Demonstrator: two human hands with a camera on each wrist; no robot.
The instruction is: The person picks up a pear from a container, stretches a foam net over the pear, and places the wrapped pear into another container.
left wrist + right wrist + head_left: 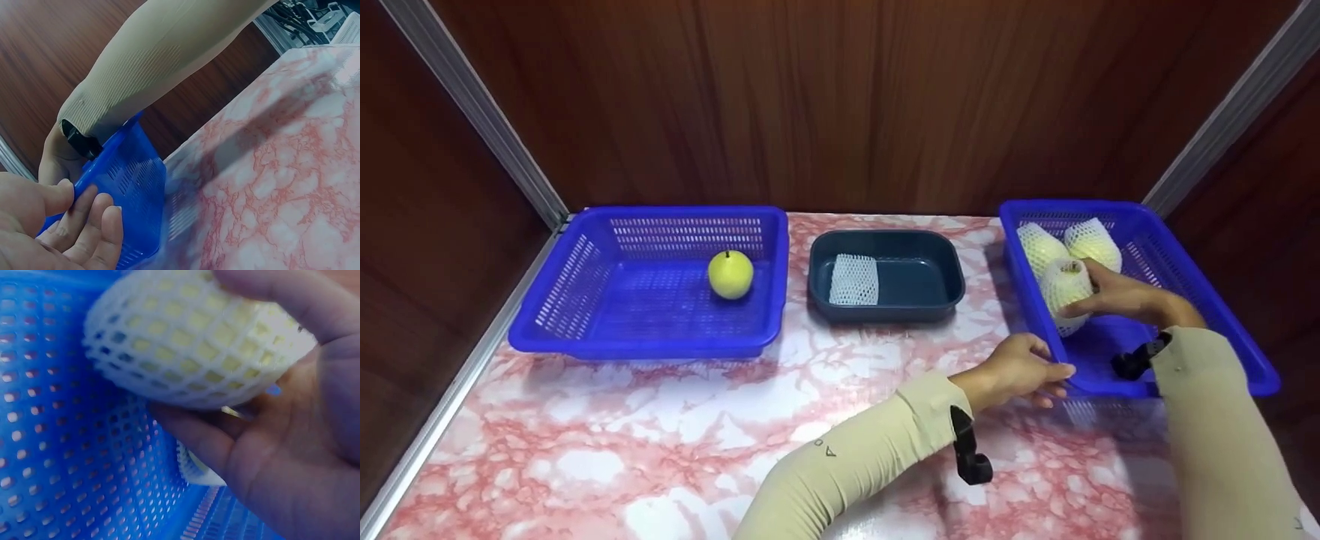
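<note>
In the head view, my right hand (1129, 296) holds a pear in a white foam net (1065, 300) over the near left part of the right blue basket (1072, 205). The right wrist view shows my fingers and thumb around this netted pear (191, 343), beside the perforated basket wall (50, 416). My left hand (1020, 367) pinches the same basket's rim at its near left corner. In the left wrist view the thumb (50, 198) lies on the rim, the fingers under it. Two more netted pears, one on the left (1041, 249) and one on the right (1093, 246), lie farther back inside.
A second blue basket (637, 300) stands on the left with one bare yellow pear (731, 274) in its right part. Between the baskets stands a dark tray (915, 283) holding a flat white foam net (855, 280). Wooden panels (847, 105) enclose the marbled table (675, 450).
</note>
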